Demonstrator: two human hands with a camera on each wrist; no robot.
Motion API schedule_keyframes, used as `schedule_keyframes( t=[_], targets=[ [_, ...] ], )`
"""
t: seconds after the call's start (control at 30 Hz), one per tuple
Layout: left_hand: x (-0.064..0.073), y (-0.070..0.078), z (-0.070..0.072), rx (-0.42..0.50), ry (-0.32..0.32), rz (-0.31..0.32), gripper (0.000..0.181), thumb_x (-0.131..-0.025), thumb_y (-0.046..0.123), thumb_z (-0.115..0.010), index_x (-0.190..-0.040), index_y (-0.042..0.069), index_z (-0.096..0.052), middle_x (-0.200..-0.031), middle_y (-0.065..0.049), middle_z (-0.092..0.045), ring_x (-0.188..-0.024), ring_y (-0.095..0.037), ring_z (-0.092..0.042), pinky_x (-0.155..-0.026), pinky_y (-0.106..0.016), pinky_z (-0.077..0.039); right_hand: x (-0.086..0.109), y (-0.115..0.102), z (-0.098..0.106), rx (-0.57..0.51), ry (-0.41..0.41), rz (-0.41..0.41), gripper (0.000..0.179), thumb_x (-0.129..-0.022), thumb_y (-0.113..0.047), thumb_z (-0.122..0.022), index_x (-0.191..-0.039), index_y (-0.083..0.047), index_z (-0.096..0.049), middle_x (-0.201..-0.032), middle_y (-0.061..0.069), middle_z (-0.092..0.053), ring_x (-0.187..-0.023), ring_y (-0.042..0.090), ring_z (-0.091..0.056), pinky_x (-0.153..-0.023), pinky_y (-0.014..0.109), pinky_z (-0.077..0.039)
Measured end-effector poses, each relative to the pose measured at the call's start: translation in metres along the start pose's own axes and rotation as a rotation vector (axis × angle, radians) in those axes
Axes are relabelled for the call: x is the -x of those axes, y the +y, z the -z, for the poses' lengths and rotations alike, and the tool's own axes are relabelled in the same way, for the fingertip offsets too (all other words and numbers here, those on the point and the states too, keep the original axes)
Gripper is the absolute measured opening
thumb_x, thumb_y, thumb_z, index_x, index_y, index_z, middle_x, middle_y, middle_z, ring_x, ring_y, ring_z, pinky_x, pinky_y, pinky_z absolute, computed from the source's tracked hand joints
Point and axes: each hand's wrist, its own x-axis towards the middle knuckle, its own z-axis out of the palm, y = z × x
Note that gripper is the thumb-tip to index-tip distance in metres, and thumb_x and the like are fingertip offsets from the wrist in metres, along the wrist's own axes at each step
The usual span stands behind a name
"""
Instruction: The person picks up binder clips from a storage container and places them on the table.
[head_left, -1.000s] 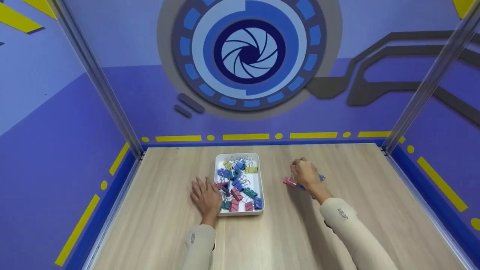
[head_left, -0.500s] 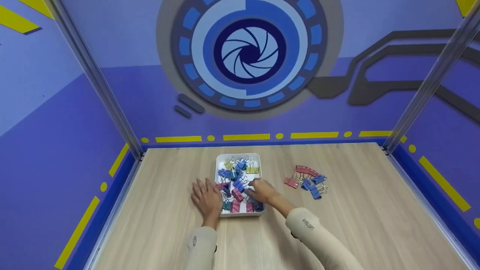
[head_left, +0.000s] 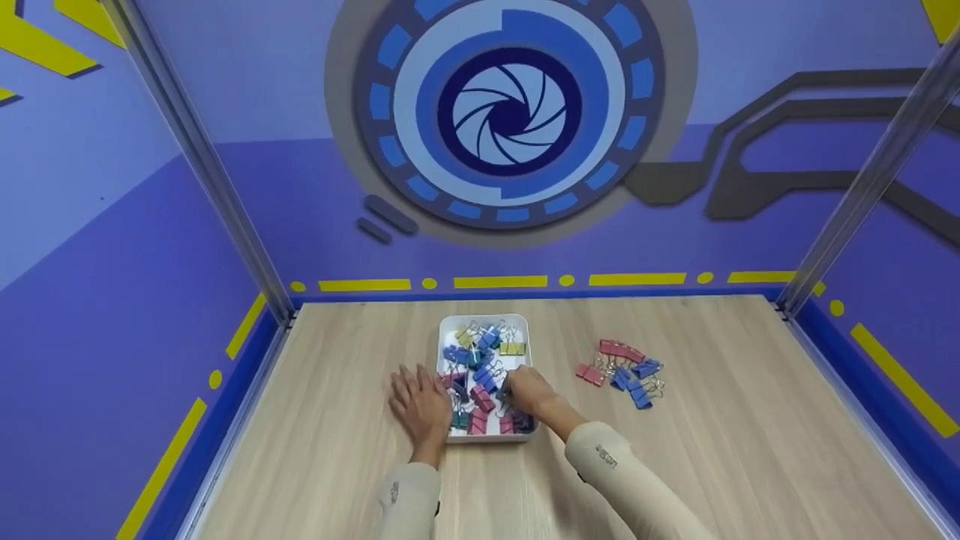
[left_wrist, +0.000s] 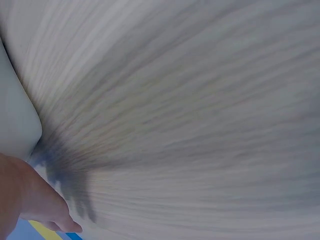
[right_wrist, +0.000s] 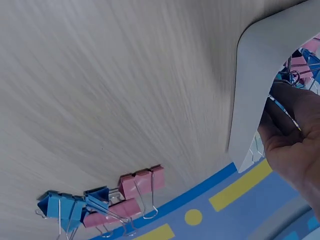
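A white tray (head_left: 489, 439) holds several binder clips in red, blue, green and yellow. My left hand (head_left: 426, 405) lies flat at the tray's left side with fingers spread; in the left wrist view only part of this hand (left_wrist: 37, 200) shows, beside the tray wall (left_wrist: 17, 115). My right hand (head_left: 531, 391) reaches over the right rim, its fingers curled down among the clips. They pinch a green binder clip (head_left: 502, 393), mostly covered by the hand. In the right wrist view the right hand (right_wrist: 295, 125) bends inside the tray wall (right_wrist: 252, 85).
On the wooden table (head_left: 720, 435), right of the tray, lies a loose group of binder clips: red clips (head_left: 621, 349) and blue clips (head_left: 640, 394). Blue-purple panels with metal corner posts (head_left: 217, 172) stand at the back and sides.
My right hand has left the clip group on the right, moved left into the tray, and its fingers have closed on a green clip. The left hand stays beside the tray.
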Motion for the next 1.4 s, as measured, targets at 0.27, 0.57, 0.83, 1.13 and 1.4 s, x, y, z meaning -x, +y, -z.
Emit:
schedule_keyframes(
  t=[0.27, 0.57, 0.83, 1.13, 1.4],
  targets=[
    [0.002, 0.001, 0.001, -0.013, -0.013, -0.006, 0.054, -0.108, 0.032, -0.039, -0.152, 0.002, -0.044, -0.166, -0.026, -0.027, -0.156, -0.047, -0.017, -0.123, -0.067, -0.016, 0.003, 0.002, -0.005, 0.050, 0.024, -0.010, 0.006, -0.084, 0.003, -0.075, -0.079, 0.000, -0.077, -0.076, 0.011, -0.074, -0.066, 0.019, -0.061, -0.066, 0.041, -0.057],
    [0.004, -0.003, 0.000, -0.007, -0.017, 0.006, 0.054, -0.108, 0.032, -0.041, -0.153, 0.002, -0.043, -0.167, -0.025, -0.026, -0.157, -0.046, -0.015, -0.124, -0.066, -0.014, 0.009, -0.006, -0.009, 0.018, 0.064, -0.146, 0.010, -0.086, 0.006, -0.070, -0.084, -0.001, -0.077, -0.079, 0.012, -0.073, -0.069, 0.018, -0.062, -0.067, 0.045, -0.058],
    [0.001, -0.003, -0.002, -0.012, 0.005, -0.001, 0.054, -0.108, 0.033, -0.042, -0.153, 0.003, -0.045, -0.166, -0.025, -0.027, -0.157, -0.045, -0.016, -0.124, -0.066, -0.014, 0.008, -0.006, 0.030, -0.086, 0.136, -0.181, 0.019, -0.089, 0.010, -0.065, -0.092, -0.002, -0.079, -0.086, 0.013, -0.075, -0.077, 0.024, -0.067, -0.071, 0.047, -0.058],
    [0.000, -0.001, -0.002, -0.031, 0.002, -0.010, 0.055, -0.108, 0.034, -0.040, -0.153, 0.002, -0.044, -0.166, -0.025, -0.027, -0.157, -0.045, -0.016, -0.123, -0.066, -0.016, 0.034, 0.042, 0.082, -0.135, 0.202, -0.300, 0.035, -0.088, 0.014, -0.058, -0.109, -0.004, -0.079, -0.107, 0.019, -0.078, -0.097, 0.036, -0.076, -0.086, 0.048, -0.061],
    [0.001, 0.000, 0.000, -0.048, -0.014, 0.010, 0.056, -0.109, 0.034, -0.039, -0.154, 0.002, -0.043, -0.167, -0.025, -0.025, -0.158, -0.044, -0.015, -0.124, -0.065, -0.015, 0.079, 0.102, 0.110, -0.041, 0.248, -0.418, 0.023, -0.093, 0.008, -0.060, -0.108, 0.004, -0.077, -0.104, 0.022, -0.077, -0.093, 0.036, -0.075, -0.078, 0.050, -0.061]
  ],
)
